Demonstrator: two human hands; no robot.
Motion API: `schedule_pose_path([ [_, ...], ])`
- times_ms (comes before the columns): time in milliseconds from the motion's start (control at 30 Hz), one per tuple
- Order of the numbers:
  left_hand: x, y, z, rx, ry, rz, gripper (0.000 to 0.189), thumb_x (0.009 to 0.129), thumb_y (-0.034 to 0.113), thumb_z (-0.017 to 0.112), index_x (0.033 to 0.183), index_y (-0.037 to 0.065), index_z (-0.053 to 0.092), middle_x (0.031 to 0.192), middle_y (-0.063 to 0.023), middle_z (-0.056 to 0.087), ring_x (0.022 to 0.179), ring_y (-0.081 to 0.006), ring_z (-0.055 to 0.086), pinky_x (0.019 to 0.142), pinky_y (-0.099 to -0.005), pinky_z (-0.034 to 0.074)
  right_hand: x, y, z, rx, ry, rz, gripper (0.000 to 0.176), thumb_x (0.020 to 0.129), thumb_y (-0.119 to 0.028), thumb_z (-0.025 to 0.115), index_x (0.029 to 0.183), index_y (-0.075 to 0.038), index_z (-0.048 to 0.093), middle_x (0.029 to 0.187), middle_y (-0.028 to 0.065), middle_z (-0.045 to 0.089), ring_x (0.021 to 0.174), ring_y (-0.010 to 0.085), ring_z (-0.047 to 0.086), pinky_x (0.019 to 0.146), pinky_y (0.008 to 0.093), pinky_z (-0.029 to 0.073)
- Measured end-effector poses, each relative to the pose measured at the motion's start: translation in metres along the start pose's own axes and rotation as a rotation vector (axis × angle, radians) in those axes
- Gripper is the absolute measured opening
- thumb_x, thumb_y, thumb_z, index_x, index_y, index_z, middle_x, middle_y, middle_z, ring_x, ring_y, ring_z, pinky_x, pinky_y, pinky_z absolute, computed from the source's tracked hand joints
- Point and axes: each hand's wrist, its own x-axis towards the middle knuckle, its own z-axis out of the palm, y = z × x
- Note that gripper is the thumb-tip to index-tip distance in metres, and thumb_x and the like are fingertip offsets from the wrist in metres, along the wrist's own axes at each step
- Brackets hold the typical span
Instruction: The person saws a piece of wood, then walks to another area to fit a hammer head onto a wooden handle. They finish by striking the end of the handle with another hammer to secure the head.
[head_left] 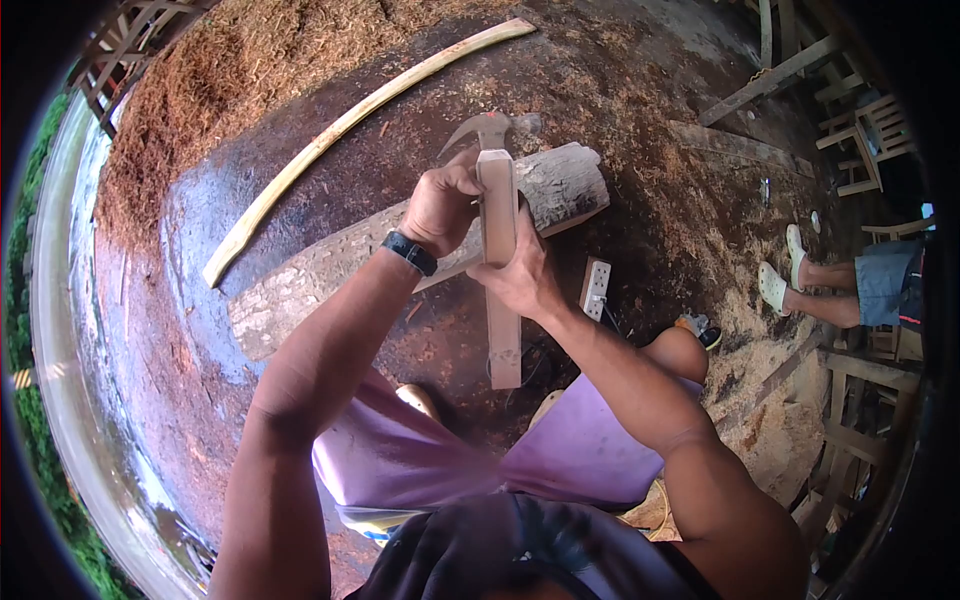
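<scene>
Where the knees are spreading: lavender shorts [590,440] are covering the thighs, and a dark shirt [500,550] is occupying the lower edge of the view.
Left hand [443,212]: this hand is grasping the upper portion of a squared wooden piece [498,215] from its left side, the thumb pressing near the upper end; a dark wristband [410,253] is encircling the wrist.
Right hand [522,280]: this hand is grasping the same piece near mid-length, the fingers lying along its right edge and the thumb reaching across to the left.
Wooden piece: it is extending lengthwise between the knees and the log, both hands supporting it.
Hammer head [490,128]: it is showing just beyond the upper end of the piece, the claw pointing left; whether the two are joined, the view is not telling.
Log [345,262]: it is lying diagonally below the hands, bark showing.
Power strip [596,288]: it is resting on the floor [440,340] near the right forearm.
Pale pole [347,126]: it is lying beyond the log, curving slightly.
Shavings [190,130]: they are heaping up past the pole.
Second person [830,280]: bare legs and pale clogs are showing at far right.
</scene>
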Motion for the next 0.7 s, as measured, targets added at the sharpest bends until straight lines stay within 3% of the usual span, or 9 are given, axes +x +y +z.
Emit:
schedule_pose_path([
  [700, -0.004, 0.0034, -0.0016, 0.012, 0.008, -0.008, 0.081, 0.071, 0.018, 0.056, 0.15, 0.003, 0.048, 0.132, -0.0094, 0.063, 0.12, -0.0247, 0.055, 0.111, -0.042, 0.037, -0.0005, -0.0019, 0.0031, -0.044, -0.02, 0.005, 0.1, 0.071, -0.016, 0.088, 0.154, -0.002, 0.033, 0.137, 0.0219, 0.058, 0.127, 0.0355, 0.059, 0.108, 0.0442, 0.049],
])
